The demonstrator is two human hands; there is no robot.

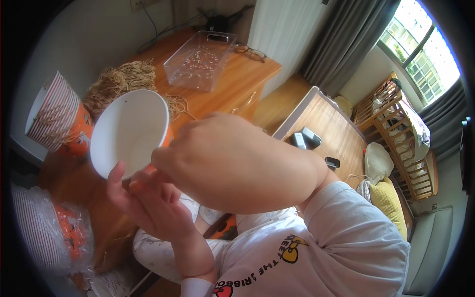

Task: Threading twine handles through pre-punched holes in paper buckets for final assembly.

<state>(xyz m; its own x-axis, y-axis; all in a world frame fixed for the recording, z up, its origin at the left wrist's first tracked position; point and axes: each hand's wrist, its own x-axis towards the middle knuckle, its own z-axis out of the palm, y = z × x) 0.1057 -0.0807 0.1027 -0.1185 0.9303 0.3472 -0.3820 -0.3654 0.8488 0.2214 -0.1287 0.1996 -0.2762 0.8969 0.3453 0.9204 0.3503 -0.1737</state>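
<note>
A white-lined paper bucket (129, 126) with an orange outside turns its open mouth toward me; its inside looks bare. At its lower right rim my left hand (153, 200) has one finger raised against the bucket and the others curled inward. My right hand (198, 148) reaches across from the right, fingers bent down to meet the left fingertips. Both hands are closed close together; what lies between the fingertips is too small or hidden to make out. The back of my right hand covers part of the bucket's side.
Behind the bucket lies tan raffia (121, 81). A striped orange paper bucket (62, 114) with raffia strands stands left. Plastic-wrapped buckets (49, 232) are nearer. Farther back on the wooden table (247, 81) are a clear bin (200, 62) with small bits and eyeglasses (251, 52).
</note>
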